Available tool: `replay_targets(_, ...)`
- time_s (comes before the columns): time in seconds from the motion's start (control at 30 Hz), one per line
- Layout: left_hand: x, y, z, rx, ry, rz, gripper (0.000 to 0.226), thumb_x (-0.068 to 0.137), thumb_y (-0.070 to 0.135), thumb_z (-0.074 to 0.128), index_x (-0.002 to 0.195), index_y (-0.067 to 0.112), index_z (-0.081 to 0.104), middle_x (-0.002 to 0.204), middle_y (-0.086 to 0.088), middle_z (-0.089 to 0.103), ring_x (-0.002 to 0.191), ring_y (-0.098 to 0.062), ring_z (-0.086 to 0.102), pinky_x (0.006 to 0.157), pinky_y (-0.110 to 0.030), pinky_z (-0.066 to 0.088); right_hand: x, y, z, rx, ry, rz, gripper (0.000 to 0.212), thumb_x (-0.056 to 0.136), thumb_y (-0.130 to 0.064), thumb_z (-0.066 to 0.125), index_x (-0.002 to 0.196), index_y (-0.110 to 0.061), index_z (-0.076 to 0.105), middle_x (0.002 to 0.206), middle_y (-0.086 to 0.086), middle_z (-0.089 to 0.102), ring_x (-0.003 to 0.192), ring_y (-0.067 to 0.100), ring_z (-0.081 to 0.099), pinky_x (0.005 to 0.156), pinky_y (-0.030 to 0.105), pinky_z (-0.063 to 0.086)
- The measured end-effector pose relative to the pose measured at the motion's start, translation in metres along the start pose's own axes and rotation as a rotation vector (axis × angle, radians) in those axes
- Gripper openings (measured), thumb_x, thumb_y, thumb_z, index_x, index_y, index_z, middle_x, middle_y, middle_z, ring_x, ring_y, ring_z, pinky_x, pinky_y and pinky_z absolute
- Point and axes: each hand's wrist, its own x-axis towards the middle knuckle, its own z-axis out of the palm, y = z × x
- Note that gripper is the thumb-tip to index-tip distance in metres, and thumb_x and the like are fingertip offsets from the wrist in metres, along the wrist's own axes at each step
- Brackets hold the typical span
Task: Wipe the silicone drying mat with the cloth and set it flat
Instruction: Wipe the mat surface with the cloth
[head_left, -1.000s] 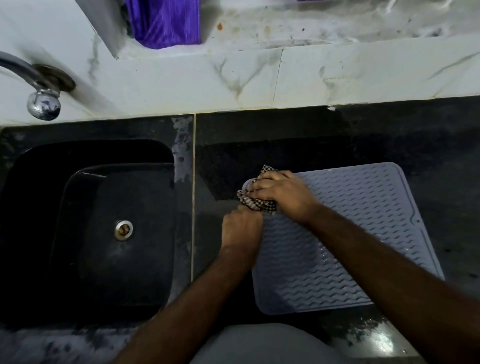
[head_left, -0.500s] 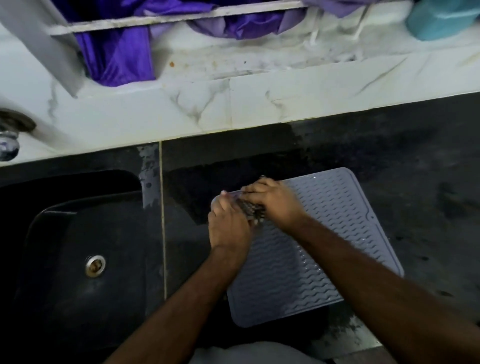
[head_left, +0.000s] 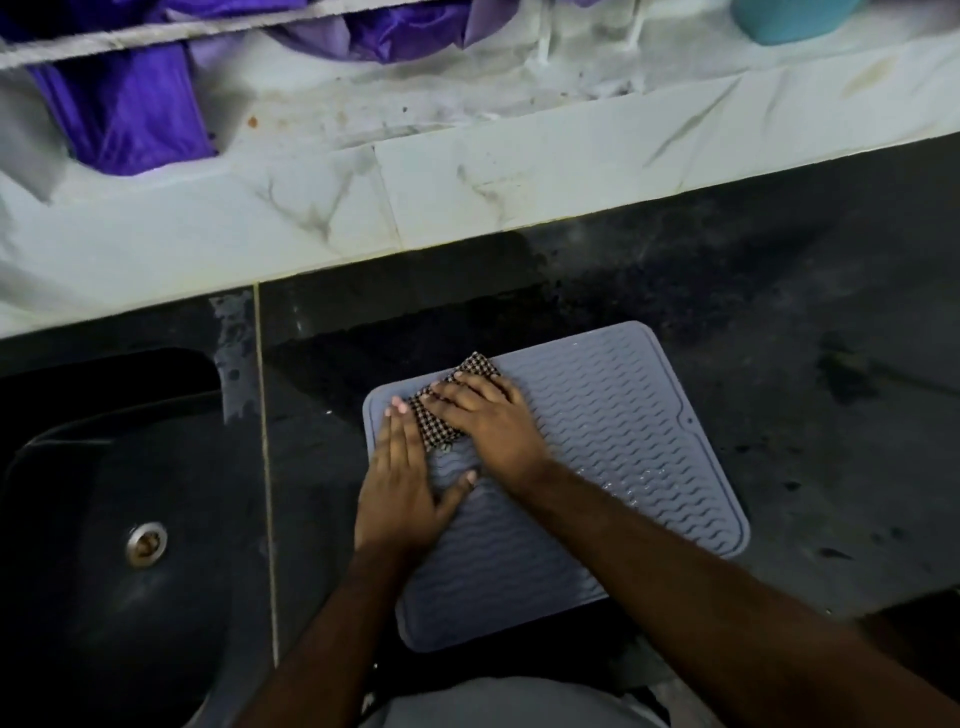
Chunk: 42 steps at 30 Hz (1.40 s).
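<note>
Head view, looking down at my two hands on the silicone drying mat (head_left: 613, 447). Mat is grey-blue, wavy ribbed, lying flat on the dark table (head_left: 779, 312), turned at a slight angle, just right of the sink (head_left: 104, 519). My left hand (head_left: 402, 486) lies flat on the mat's near-left part, fingers straight and together, thumb spread out to the right, palm down, gripping nothing. My right hand (head_left: 485, 418) presses down on the cloth (head_left: 447, 410), a small folded black-and-white checked piece, fingers fairly straight on top of it, not curled round it. Cloth sits at the mat's far-left corner area, partly under my right hand, its left edge touching my left fingertips. A few water droplets show on the mat's right half. Sink is black with a metal drain (head_left: 147, 543). Behind the table, a white marble-look ledge (head_left: 467, 176) with purple fabric (head_left: 130, 119) at the top left and a teal container (head_left: 789, 18) at the top right, cut off by the frame.
</note>
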Motion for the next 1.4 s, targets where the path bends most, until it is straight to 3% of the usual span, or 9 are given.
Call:
replay_targets(0.27,-0.011,-0.037,-0.02,0.028,-0.086,0.099,0.1,0.095,0.075,0.03,0.16,0.005,-0.002,0.168,-0.007,-0.007,0.155,-0.014,-0.009,0.126,-0.032,0.006,0.002,-0.039,0.004,-0.059,-0.019,0.121,0.048,0.099,-0.031,0.042,0.146,-0.039,0.039,0.152,-0.012,0.038,0.138,0.02,0.03,0.107,0.05,0.025)
replay_targets(0.43,-0.009,-0.061,-0.034,0.069,-0.128,0.109,0.1,0.094,0.078,0.027,0.159,0.01,-0.006,0.166,-0.003,-0.008,0.154,-0.013,-0.004,0.126,-0.034,0.009,0.013,-0.055,-0.007,-0.1,-0.054,0.139,0.05,0.098,-0.029,0.047,0.146,-0.035,0.038,0.152,-0.008,0.039,0.133,0.024,0.032,0.101,0.054,0.028)
replay_targets(0.63,-0.046,-0.115,-0.059,0.183,-0.163,-0.02,0.089,0.094,0.076,0.002,0.159,0.017,-0.009,0.166,0.001,-0.011,0.154,-0.011,-0.008,0.126,-0.036,0.002,0.017,-0.07,-0.01,-0.08,-0.076,0.165,0.062,0.091,-0.018,0.047,0.148,-0.036,0.032,0.153,-0.007,0.034,0.132,0.027,0.03,0.101,0.056,0.026)
replay_targets(0.73,-0.048,-0.086,-0.061,-0.001,-0.046,-0.082,0.079,0.102,0.064,0.026,0.161,0.014,0.008,0.165,0.001,0.003,0.154,-0.012,0.0,0.124,-0.031,0.003,0.019,-0.07,-0.005,-0.059,-0.057,0.195,0.059,0.09,-0.021,0.038,0.146,-0.039,0.034,0.151,-0.009,0.036,0.132,0.025,0.03,0.101,0.055,0.025)
replay_targets(0.87,-0.027,-0.051,-0.059,-0.129,0.065,-0.17,0.062,0.104,0.044,0.04,0.154,0.008,0.032,0.151,-0.014,0.044,0.138,-0.028,0.039,0.114,-0.039,0.034,0.017,-0.073,0.001,-0.062,-0.039,0.204,0.054,0.093,-0.023,0.041,0.144,-0.04,0.037,0.15,-0.011,0.039,0.131,0.025,0.03,0.1,0.055,0.027)
replay_targets(1.0,-0.017,-0.041,-0.054,-0.336,0.138,-0.368,0.046,0.099,0.025,0.051,0.143,0.012,0.044,0.131,-0.013,0.047,0.117,-0.028,0.049,0.097,-0.042,0.046,0.016,-0.07,0.003,-0.074,-0.039,0.215,0.057,0.092,-0.02,0.047,0.144,-0.041,0.034,0.15,-0.011,0.039,0.131,0.024,0.032,0.102,0.055,0.027)
replay_targets(1.13,-0.012,-0.026,-0.046,-0.459,0.151,-0.684,0.034,0.096,0.028,0.059,0.124,0.009,0.056,0.121,-0.014,0.053,0.105,-0.03,0.06,0.092,-0.043,0.051,0.014,-0.069,0.009,-0.064,-0.029,0.224,0.055,0.093,-0.034,0.054,0.143,-0.044,0.033,0.148,-0.012,0.04,0.131,0.023,0.032,0.102,0.054,0.026)
replay_targets(1.27,-0.008,-0.014,-0.051,-0.429,0.073,-0.767,0.036,0.101,0.04,0.05,0.108,0.006,0.06,0.111,-0.017,0.062,0.101,-0.035,0.062,0.086,-0.045,0.052,0.015,-0.066,0.01,-0.066,-0.032,0.221,0.06,0.088,-0.047,0.062,0.141,-0.045,0.034,0.147,-0.015,0.041,0.129,0.019,0.031,0.098,0.05,0.028)
replay_targets(1.4,-0.015,-0.008,-0.059,-0.472,0.069,-0.765,0.028,0.106,0.042,0.033,0.103,0.018,0.047,0.098,-0.012,0.062,0.088,-0.033,0.063,0.079,-0.046,0.054,0.01,-0.062,-0.001,-0.048,-0.043,0.178,0.056,0.093,-0.025,0.05,0.144,-0.043,0.035,0.15,-0.015,0.039,0.132,0.019,0.033,0.1,0.046,0.029)
